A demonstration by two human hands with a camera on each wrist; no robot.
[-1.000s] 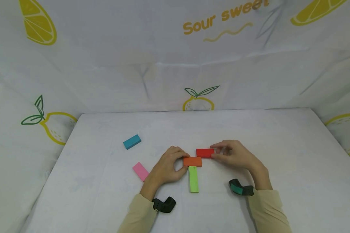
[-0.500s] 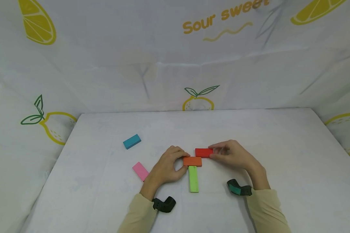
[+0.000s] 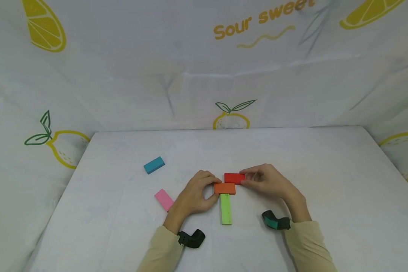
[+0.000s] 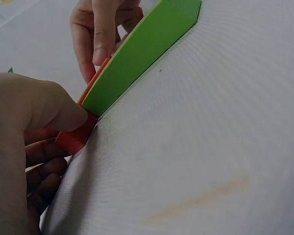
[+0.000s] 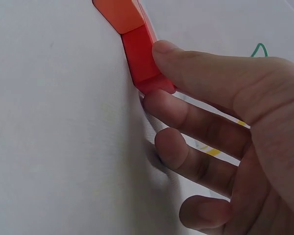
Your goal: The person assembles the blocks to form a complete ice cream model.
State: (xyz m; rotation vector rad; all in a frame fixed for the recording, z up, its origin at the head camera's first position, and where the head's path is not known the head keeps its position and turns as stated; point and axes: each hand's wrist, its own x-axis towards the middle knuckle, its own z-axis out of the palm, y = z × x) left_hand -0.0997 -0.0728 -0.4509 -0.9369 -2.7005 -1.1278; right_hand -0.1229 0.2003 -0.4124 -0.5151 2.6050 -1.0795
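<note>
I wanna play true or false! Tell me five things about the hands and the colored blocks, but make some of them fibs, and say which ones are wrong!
1. The right hand holds the red block. True.
2. The blue block lies apart from all the other blocks. True.
3. The left hand grips the blue block. False: it grips the orange block.
4. In the head view, the green block lies below the orange block. True.
5. In the head view, the pink block lies to the right of the green block. False: it lies to the left.
</note>
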